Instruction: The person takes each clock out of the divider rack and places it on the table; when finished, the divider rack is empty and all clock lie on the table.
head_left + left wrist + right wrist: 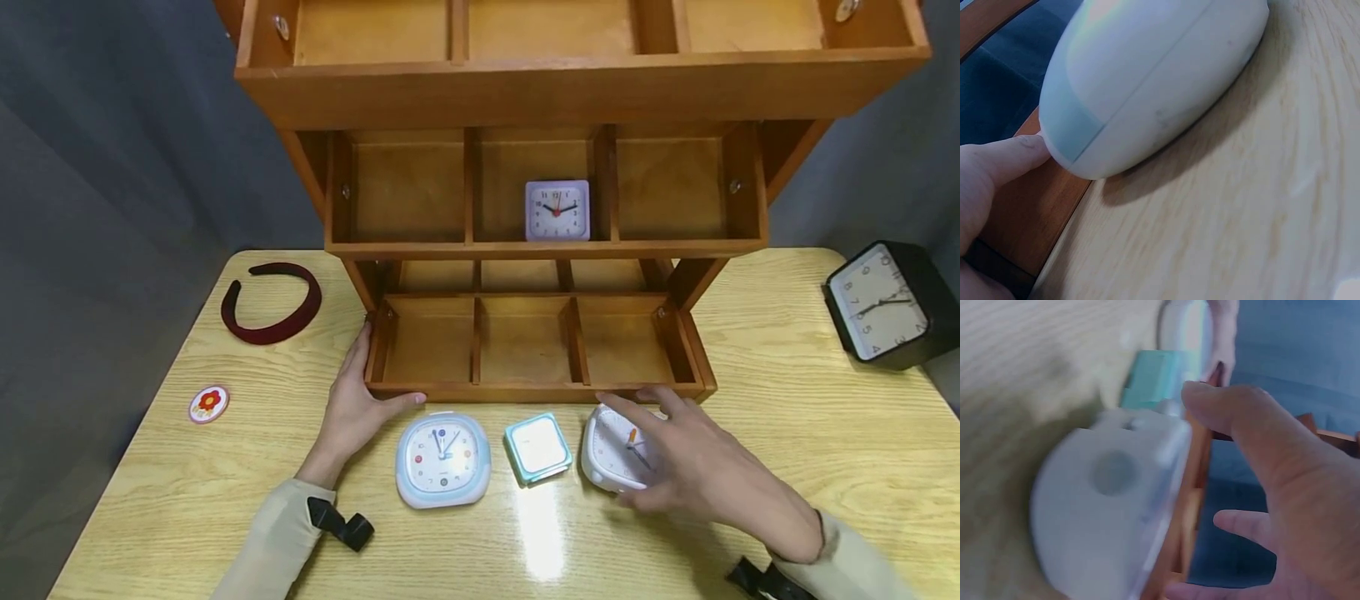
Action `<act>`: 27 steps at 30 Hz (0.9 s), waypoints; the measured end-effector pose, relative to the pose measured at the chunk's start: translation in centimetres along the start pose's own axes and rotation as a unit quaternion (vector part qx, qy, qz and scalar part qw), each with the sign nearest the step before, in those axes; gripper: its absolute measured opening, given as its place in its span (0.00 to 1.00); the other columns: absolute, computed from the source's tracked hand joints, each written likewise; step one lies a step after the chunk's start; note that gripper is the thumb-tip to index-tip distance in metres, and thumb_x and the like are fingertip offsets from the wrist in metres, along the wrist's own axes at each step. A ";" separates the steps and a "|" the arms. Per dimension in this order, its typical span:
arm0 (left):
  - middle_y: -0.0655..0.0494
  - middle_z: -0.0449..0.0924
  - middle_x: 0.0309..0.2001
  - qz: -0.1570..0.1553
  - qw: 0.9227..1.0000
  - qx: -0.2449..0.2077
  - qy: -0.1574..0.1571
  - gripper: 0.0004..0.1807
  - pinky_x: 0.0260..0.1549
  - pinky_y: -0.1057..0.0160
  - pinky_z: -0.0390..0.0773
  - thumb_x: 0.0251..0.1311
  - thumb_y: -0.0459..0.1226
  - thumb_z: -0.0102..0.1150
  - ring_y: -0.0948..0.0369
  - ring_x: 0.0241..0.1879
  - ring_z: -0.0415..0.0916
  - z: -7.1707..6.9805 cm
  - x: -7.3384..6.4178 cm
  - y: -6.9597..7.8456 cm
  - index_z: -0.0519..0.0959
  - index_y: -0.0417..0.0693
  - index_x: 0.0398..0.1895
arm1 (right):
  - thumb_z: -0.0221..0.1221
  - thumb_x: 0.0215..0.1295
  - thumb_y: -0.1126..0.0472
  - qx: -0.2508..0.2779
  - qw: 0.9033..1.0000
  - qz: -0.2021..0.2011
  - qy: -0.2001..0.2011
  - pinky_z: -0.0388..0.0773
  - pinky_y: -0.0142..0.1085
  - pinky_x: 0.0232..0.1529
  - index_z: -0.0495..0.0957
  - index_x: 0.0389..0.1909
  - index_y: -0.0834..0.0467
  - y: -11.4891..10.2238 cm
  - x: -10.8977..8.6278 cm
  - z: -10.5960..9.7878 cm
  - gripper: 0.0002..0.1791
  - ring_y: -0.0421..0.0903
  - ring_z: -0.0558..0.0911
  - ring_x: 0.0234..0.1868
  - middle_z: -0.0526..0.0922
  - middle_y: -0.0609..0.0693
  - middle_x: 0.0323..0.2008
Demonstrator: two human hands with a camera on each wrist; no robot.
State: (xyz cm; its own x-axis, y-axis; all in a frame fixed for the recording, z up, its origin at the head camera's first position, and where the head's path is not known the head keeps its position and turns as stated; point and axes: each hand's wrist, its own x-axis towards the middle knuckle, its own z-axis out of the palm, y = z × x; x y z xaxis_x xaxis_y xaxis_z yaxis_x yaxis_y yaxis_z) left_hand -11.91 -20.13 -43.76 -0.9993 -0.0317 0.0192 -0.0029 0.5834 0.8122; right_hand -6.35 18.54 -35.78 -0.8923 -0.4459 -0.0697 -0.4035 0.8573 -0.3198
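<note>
My left hand (354,418) rests at the left front corner of the low wooden drawer (457,392), fingers along its side and thumb stretched towards a light-blue alarm clock (442,460). In the left wrist view that clock (1160,81) fills the top, its edge near the thumb. Over a white alarm clock (611,450) hovers my right hand (701,467), fingers spread and partly hiding the dial. The right wrist view shows the white clock (1104,512) blurred, beside the thumb; contact is not plain. Between the two clocks lies a small teal-edged square clock (538,448).
Above stand two more pulled-out drawers; the middle drawer (412,248) holds a lilac square clock (557,211). The top drawer (585,87) juts furthest forward. A dark red headband (300,308) and flower badge (208,404) lie left, a black clock (885,304) stands right.
</note>
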 end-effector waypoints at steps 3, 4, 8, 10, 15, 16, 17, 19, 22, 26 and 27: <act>0.52 0.39 0.78 0.000 1.000 0.001 -0.001 0.70 0.72 0.42 0.50 0.39 0.49 0.79 0.47 0.76 0.43 0.0 0.1 0.0 0.36 0.60 0.78 | 0.78 0.34 0.46 0.008 1.000 -0.016 0.016 0.78 0.47 0.36 0.64 0.70 0.42 -0.1 -0.3 -1.1 0.55 0.61 0.75 0.53 0.70 0.58 0.59; 0.52 0.39 0.78 0.001 1.000 0.002 -0.001 0.70 0.72 0.42 0.50 0.39 0.49 0.80 0.47 0.76 0.43 0.1 0.1 0.1 0.36 0.60 0.78 | 0.78 0.35 0.46 0.010 0.999 -0.026 0.027 0.78 0.47 0.37 0.64 0.70 0.42 -0.1 -0.4 -1.4 0.55 0.60 0.75 0.53 0.71 0.57 0.58; 0.52 0.40 0.78 0.003 1.000 0.002 0.000 0.70 0.72 0.44 0.51 0.39 0.49 0.80 0.48 0.76 0.45 0.1 0.1 0.1 0.36 0.60 0.78 | 0.77 0.38 0.46 0.005 0.996 -0.056 0.063 0.78 0.46 0.37 0.64 0.69 0.44 -0.1 -0.4 -2.9 0.53 0.56 0.76 0.50 0.72 0.56 0.55; 0.53 0.40 0.78 0.003 1.000 0.002 -0.001 0.70 0.72 0.44 0.52 0.39 0.49 0.80 0.49 0.76 0.45 0.0 0.1 0.1 0.36 0.60 0.78 | 0.77 0.38 0.48 -0.001 0.993 -0.074 0.088 0.78 0.44 0.37 0.65 0.69 0.46 -0.2 -0.2 -3.7 0.52 0.54 0.77 0.48 0.72 0.55 0.55; 0.53 0.40 0.78 -0.001 1.000 0.001 -0.002 0.70 0.72 0.43 0.51 0.39 0.50 0.79 0.48 0.76 0.44 -0.1 0.1 0.2 0.36 0.61 0.78 | 0.77 0.37 0.50 -0.016 0.978 -0.139 0.152 0.76 0.39 0.33 0.66 0.69 0.48 -0.9 0.8 -5.7 0.52 0.48 0.76 0.44 0.73 0.54 0.54; 0.53 0.40 0.78 0.000 1.000 0.001 -0.002 0.70 0.72 0.43 0.51 0.39 0.50 0.79 0.48 0.76 0.44 -0.2 0.1 0.2 0.36 0.61 0.78 | 0.77 0.37 0.50 -0.017 0.975 -0.151 0.161 0.76 0.39 0.33 0.66 0.69 0.48 -1.1 1.0 -6.2 0.52 0.48 0.76 0.44 0.73 0.55 0.54; 0.53 0.40 0.78 0.000 1.000 0.001 -0.002 0.70 0.72 0.43 0.51 0.39 0.50 0.79 0.48 0.76 0.44 -0.2 0.0 0.2 0.36 0.61 0.78 | 0.77 0.37 0.50 -0.017 0.973 -0.158 0.167 0.76 0.41 0.34 0.66 0.69 0.48 -1.3 1.2 -6.7 0.52 0.49 0.76 0.45 0.73 0.55 0.54; 0.53 0.39 0.78 0.002 1.000 0.003 -0.001 0.70 0.72 0.42 0.51 0.39 0.50 0.79 0.48 0.76 0.44 -0.2 0.0 0.1 0.36 0.61 0.78 | 0.77 0.37 0.50 -0.015 0.970 -0.166 0.174 0.76 0.43 0.34 0.66 0.69 0.48 -1.8 1.7 -7.7 0.52 0.51 0.76 0.46 0.72 0.57 0.55; 0.53 0.39 0.78 0.003 1.000 0.003 -0.001 0.69 0.72 0.42 0.51 0.40 0.50 0.79 0.48 0.76 0.44 -0.2 -0.1 0.1 0.36 0.60 0.78 | 0.77 0.38 0.50 -0.015 0.967 -0.178 0.183 0.77 0.46 0.36 0.66 0.69 0.48 -2.6 2.3 -9.0 0.52 0.54 0.75 0.48 0.72 0.58 0.56; 0.52 0.39 0.78 0.003 1.000 0.004 -0.002 0.69 0.72 0.42 0.52 0.40 0.49 0.79 0.47 0.76 0.44 -0.1 -0.1 0.2 0.36 0.60 0.78 | 0.77 0.38 0.49 -0.013 0.965 -0.178 0.191 0.77 0.49 0.38 0.67 0.68 0.49 -3.4 3.1 -10.2 0.51 0.55 0.75 0.49 0.72 0.58 0.55; 0.52 0.39 0.78 0.002 1.000 0.005 -0.002 0.69 0.72 0.42 0.52 0.40 0.49 0.79 0.47 0.76 0.44 -0.1 -0.2 0.2 0.36 0.59 0.78 | 0.77 0.38 0.49 -0.011 0.965 -0.178 0.192 0.77 0.49 0.39 0.67 0.68 0.48 -3.5 3.2 -10.4 0.51 0.54 0.75 0.49 0.72 0.58 0.55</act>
State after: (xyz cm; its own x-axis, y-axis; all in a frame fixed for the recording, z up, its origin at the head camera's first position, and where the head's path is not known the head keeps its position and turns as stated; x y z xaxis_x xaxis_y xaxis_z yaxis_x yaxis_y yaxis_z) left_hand -11.74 -20.06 -43.54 -0.9995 -0.0262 0.0192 0.0000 0.5917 0.8061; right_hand -9.89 16.74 -25.05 -0.7044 -0.5879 0.3978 -0.6980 0.6754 -0.2378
